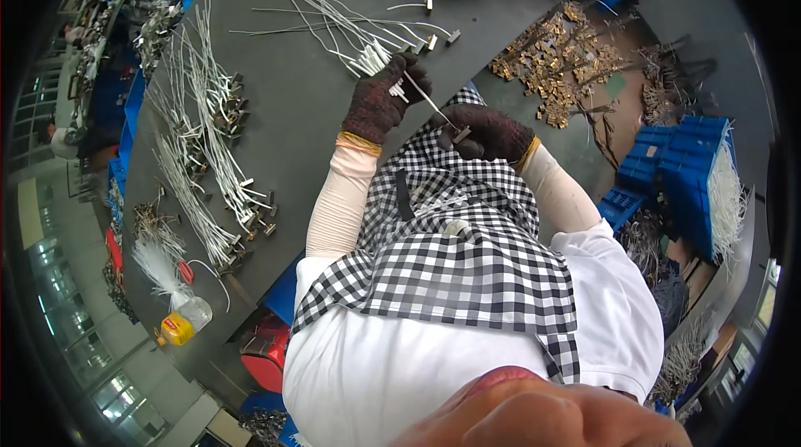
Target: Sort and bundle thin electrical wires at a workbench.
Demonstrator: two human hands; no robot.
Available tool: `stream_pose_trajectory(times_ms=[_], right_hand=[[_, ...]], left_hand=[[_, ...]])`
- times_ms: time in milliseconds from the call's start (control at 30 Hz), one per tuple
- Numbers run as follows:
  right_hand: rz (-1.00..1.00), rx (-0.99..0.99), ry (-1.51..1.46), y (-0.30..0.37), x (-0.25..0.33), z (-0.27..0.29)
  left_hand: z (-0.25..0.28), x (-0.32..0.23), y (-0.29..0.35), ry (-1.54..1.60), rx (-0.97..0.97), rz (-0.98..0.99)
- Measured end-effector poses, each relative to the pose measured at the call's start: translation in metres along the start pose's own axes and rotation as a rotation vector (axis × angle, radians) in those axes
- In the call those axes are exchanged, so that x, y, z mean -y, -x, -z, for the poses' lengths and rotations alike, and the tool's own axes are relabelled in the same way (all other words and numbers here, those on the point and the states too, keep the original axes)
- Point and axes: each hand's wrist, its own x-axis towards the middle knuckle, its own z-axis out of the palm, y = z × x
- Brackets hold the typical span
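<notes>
My left hand, in a dark knitted glove, is closed around a bunch of short white sleeves. Thin pale wires fan out beyond it across the dark table. A single white wire runs from this hand to my right hand, gloved the same way. Its fingers pinch the wire's end at a small dark block-shaped connector, close to my checked apron. Just past the left hand lie loose wires with small end blocks, one a connector.
Long bundles of white wires lie on the table's left. A bottle with yellow liquid stands near its left edge. Brass-coloured small parts are heaped at the right. Blue crates stand beyond my right arm.
</notes>
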Motion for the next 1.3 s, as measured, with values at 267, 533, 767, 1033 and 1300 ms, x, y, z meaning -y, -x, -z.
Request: stream_pose_trajectory(times_ms=[267, 533, 767, 1033, 1300], right_hand=[[0.072, -0.049, -0.155, -0.047, 0.007, 0.016], [0.171, -0.849, 0.8, -0.079, 0.107, 0.06], [0.694, -1.438, 1.707, -0.126, 0.217, 0.167], [0.585, -1.33, 1.759, -0.081, 0.209, 0.131], [0.394, -1.175, 0.628, -0.008, 0.169, 0.103]], left_hand=[[-0.004, 0.008, -0.004, -0.891, 0.047, -0.475], [0.044, -0.042, -0.007, -0.477, -0.404, -0.198], [0.012, -0.045, -0.019, -0.173, -0.143, -0.161], [0.005, -0.032, -0.047, -0.117, -0.073, 0.101], [-0.035, 0.023, -0.081, -0.687, 0.095, -0.021]])
